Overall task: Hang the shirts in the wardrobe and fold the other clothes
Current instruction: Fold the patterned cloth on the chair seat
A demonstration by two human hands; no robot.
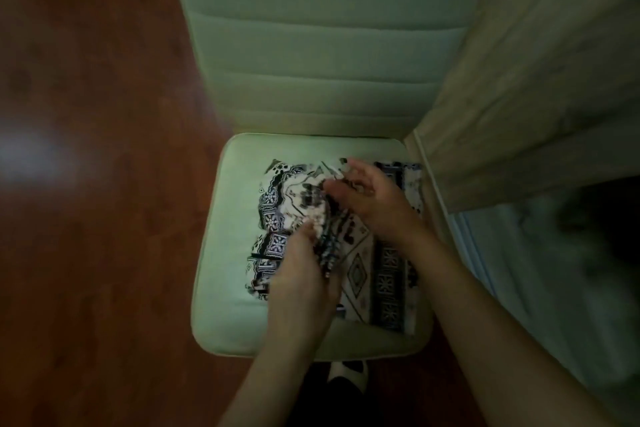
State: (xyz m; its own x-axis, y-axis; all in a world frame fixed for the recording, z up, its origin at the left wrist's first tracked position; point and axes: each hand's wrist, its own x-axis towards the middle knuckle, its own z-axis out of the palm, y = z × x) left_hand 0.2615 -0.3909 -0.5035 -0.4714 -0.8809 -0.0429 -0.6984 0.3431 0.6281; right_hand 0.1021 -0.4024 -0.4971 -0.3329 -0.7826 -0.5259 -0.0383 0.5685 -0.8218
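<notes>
patterned garment [367, 274] lay part-folded on the green chair seat [235, 253]. thin, soft and light, likely to slump and slide, so best taken at a fold edge or corner. left grip [304, 274] was clenched on a bunched ridge near its middle. right grip [370, 198] seemed to pinch that ridge's far end, though it was blurred. the rest of the cloth spread under and right of it, toward the curtain [519, 80].

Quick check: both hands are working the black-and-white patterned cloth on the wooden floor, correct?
Not quite. The patterned cloth lies on the pale green chair seat, not on the wooden floor, as the head view shows. The left hand and the right hand are both working it.
</notes>
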